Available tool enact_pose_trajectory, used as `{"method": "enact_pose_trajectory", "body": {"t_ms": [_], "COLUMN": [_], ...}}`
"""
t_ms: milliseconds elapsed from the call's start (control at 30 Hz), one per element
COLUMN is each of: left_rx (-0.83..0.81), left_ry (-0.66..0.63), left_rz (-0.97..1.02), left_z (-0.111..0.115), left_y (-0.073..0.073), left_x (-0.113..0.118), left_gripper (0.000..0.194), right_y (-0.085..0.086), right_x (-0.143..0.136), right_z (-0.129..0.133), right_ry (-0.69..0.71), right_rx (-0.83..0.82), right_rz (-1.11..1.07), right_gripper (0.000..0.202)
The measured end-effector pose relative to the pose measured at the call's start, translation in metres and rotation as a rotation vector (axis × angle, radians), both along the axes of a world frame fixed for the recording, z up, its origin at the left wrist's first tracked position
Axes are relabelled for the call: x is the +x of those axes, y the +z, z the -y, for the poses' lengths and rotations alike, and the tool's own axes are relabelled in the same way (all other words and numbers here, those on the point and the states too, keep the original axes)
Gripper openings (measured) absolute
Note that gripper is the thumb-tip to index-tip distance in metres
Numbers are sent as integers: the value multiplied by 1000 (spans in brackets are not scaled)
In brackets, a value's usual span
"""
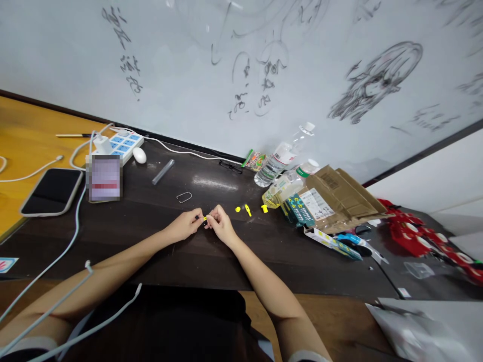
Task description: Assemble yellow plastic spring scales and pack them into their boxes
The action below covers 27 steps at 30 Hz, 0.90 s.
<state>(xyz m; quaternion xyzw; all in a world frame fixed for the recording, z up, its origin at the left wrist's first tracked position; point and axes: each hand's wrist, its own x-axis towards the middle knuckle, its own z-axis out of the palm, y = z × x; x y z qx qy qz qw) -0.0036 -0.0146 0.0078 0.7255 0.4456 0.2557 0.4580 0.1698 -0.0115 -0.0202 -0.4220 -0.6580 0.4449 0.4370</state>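
Observation:
Both hands meet over the dark table point(181, 271), fingertips close together around a small yellow piece point(205, 218) with something dark at its left end. My left hand point(184, 224) pinches that end, and my right hand point(220, 225) has its fingertips on the other side of the piece; they partly cover it. Just right of my right hand lie three loose yellow pieces: a small round one point(237, 209), a longer one point(248, 210) and a blocky one point(264, 208). A bent wire loop point(184, 197) lies behind my left hand.
Bottles point(268, 168), a torn cardboard package point(332, 201) and blue scissors point(358, 241) crowd the right side. On the left are a phone point(52, 192), a power strip point(126, 143), a white mouse point(139, 155) and cables. A clear tube point(163, 172) lies near the back. A whiteboard point(181, 75) stands behind.

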Motion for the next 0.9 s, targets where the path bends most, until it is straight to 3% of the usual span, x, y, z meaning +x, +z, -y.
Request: {"method": "enact_pose_trajectory", "body": {"t_ms": [100,200,267,433,533,633,733,900], "left_rx": [224,278,167,-315,-456,-491,-358,110], "left_ry": [-21,-30,-32,-62,-96,-100,-59,-24], "left_rz": [-117,-141,-75,236,353,373,287,-21], "left_z": [2,1,0,-5,-8,-8,-5,0], "left_y": [5,6,5,-3,-7,-9,-8,-1], "left_x": [-1,-2,-1,1,2,3,5,4], "left_gripper": [15,12,15,23,28,27,24,20], "right_y": [-4,-7,-9,-4,2,5,4,0], "right_x": [-2,-4,-4,-4,-3,-2,-1,0], "right_z": [-2,-3,-3,-2,-1,-1,-1,-3], "right_ry": [30,58,57,3,3,19,25,44], "right_rx": [-33,-64,-59,-22,1,18,16,-29], "right_rz": [-105,-190,-205,-186,-172,-147,-129,-125], "right_gripper": [28,30,30,29,28,25,25,29]}}
